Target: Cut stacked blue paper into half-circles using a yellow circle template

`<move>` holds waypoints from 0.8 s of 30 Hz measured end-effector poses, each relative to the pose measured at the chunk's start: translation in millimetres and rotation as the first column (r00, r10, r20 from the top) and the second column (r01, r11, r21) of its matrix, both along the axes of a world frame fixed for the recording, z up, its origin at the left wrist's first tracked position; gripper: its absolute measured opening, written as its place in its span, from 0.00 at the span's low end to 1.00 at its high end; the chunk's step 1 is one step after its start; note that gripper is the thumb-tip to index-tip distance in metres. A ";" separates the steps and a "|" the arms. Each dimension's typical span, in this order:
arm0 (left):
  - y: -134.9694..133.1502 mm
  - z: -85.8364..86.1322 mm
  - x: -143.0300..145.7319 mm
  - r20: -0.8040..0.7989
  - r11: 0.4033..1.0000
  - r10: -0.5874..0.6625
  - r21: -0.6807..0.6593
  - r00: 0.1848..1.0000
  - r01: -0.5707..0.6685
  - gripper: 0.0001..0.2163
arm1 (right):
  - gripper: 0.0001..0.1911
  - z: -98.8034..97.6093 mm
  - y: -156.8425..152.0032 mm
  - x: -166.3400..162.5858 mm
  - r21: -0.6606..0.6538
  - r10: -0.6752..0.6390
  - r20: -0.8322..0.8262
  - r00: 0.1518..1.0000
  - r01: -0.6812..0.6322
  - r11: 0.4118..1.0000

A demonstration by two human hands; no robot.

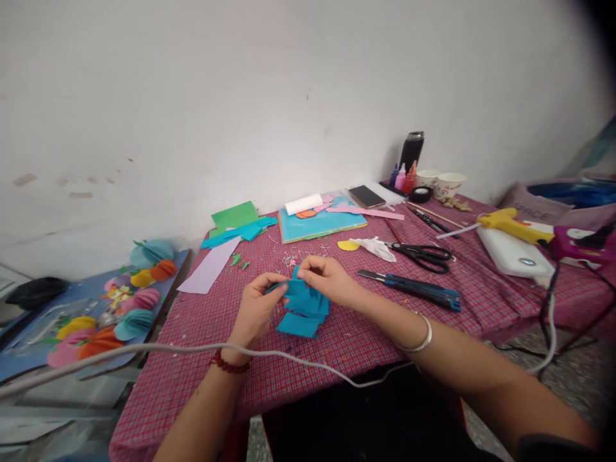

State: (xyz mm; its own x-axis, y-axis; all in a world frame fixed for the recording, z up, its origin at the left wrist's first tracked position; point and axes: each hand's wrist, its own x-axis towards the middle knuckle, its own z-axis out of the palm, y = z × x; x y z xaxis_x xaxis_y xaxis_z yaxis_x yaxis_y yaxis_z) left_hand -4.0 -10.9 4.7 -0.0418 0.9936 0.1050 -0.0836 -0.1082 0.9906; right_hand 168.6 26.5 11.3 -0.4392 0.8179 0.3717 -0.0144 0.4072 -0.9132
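Observation:
Both hands meet over a folded strip of blue paper [305, 301] near the middle of the table. My left hand [260, 301] pinches its left side between thumb and fingers. From the right, my right hand [330, 279] grips the upper edge of the same paper, thumb on top. The lower folds hang loosely and a flat blue piece shows below them; whether it is joined to the rest I cannot tell. Scissors [423, 255] and a blue utility knife [418, 290] lie right of my right hand. Small green scraps [237, 259] lie beyond my left hand.
A white cable [289, 357] crosses in front of my left wrist. A yellow glue gun [510, 223] rests on a white box [514, 253] at right. Lilac paper [209, 269], a blue sheet [312, 226] and a phone [366, 196] lie behind. Paper ornaments [135, 324] sit at left.

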 end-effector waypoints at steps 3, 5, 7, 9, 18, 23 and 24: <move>0.1 2.0 2.2 0.069 0.999 0.033 0.004 0.997 -0.034 0.08 | 0.14 0.9 -1.2 0.9 -0.012 0.023 0.007 1.000 -0.023 1.000; -0.2 2.5 2.9 0.085 0.999 0.034 0.019 0.996 -0.036 0.10 | 0.16 1.6 -2.4 1.4 -0.011 0.043 0.011 0.999 -0.043 0.999; -0.9 2.7 3.2 0.088 1.000 0.020 0.021 0.996 -0.022 0.11 | 0.15 1.9 -3.0 1.3 -0.013 0.051 0.015 0.999 -0.051 0.999; -1.7 3.0 3.0 0.088 1.000 0.008 0.015 0.996 -0.010 0.11 | 0.13 1.4 -2.7 0.5 -0.027 0.039 0.028 0.999 -0.038 0.999; -0.8 0.0 -1.9 -0.078 1.000 0.017 0.023 0.997 -0.015 0.12 | 0.14 -2.3 3.8 0.9 -0.094 0.109 0.042 0.993 -0.104 0.990; -0.9 -2.9 -4.2 -0.213 0.995 0.051 0.093 0.976 -0.032 0.12 | 0.10 -3.2 1.1 0.7 0.010 0.118 0.115 0.986 -0.120 0.993; -0.9 -3.4 -4.1 -0.231 0.994 0.052 0.106 0.972 -0.028 0.12 | 0.09 -3.6 0.7 0.4 0.040 0.091 0.137 0.986 -0.097 0.994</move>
